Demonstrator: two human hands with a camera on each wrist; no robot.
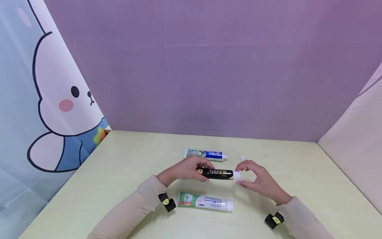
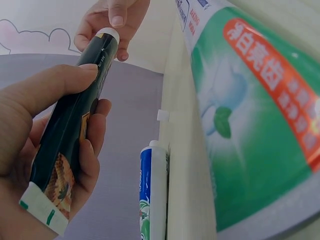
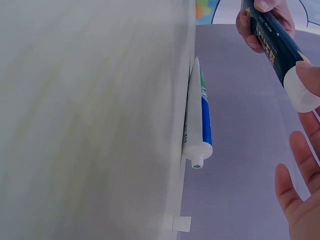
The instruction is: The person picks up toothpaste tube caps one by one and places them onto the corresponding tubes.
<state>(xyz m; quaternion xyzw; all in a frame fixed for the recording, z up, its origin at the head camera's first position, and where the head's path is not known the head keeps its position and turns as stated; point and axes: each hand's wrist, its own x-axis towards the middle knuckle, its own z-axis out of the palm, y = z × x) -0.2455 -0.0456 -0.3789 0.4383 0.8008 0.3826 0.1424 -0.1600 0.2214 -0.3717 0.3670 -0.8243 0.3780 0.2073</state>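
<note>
Above the middle of the table (image 1: 298,172), the black tube (image 1: 219,173) is supported horizontally, its white cap (image 1: 236,175) directed toward the right edge. Left hand (image 1: 187,169): grasping the flat-end half of the black tube, thumb on 1 side, fingers wrapped around the other. Right hand (image 1: 258,177): positioned at the capped end, thumb and index finger spread around the white cap, not clenched; fingertip contact cannot be confirmed.

Between the black tube and the far edge, 1 blue-and-green tube (image 1: 213,155) lies flat, bare nozzle toward the right edge. Just beside that nozzle, on the right-edge side, lies 1 small white piece (image 1: 242,158). On the side nearer the person, 1 green-and-white tube (image 1: 204,202) lies flat, capped end also toward the right edge. Beyond the far edge stands a purple backdrop (image 1: 209,73); a rabbit-print cloth (image 1: 53,83) borders the left edge.
</note>
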